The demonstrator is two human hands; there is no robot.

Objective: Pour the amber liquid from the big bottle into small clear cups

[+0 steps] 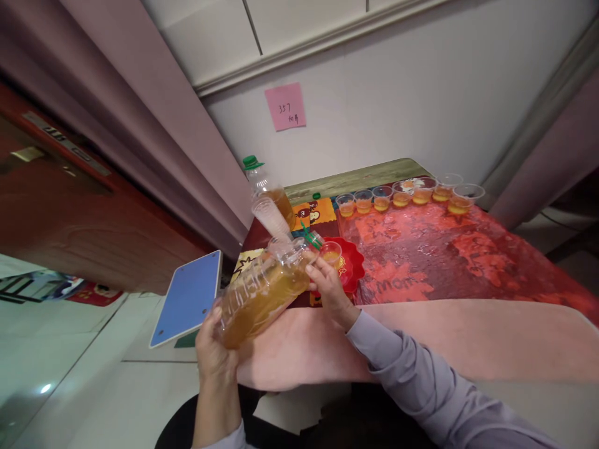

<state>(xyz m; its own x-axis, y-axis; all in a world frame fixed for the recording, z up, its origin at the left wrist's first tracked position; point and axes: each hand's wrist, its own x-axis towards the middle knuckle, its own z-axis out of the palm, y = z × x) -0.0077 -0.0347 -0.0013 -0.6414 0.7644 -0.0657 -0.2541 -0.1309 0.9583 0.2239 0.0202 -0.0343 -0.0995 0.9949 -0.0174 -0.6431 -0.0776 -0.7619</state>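
Clear ribbed plastic bottle of amber liquid (264,296): tilted over the pink-edged table's (505,340) near left; probably heavy, squeezable; best held by base and neck.
Left hand (215,343): curled round its base.
Right hand (330,290): bent fingers gripping its neck end.

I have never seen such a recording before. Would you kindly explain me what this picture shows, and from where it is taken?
Certainly. There is no machine here, only a person's two bare hands. The one picture comes from a camera worn on the head, looking forward and down, so the arms enter from below.

The left hand holds the lower end of a tilted bottle of yellow liquid. The right hand is at its upper end; whether it grips there is hard to tell. Near the neck is a cup, seen against a red tray.

On the table also stand a row of cups with liquid and a second bottle.
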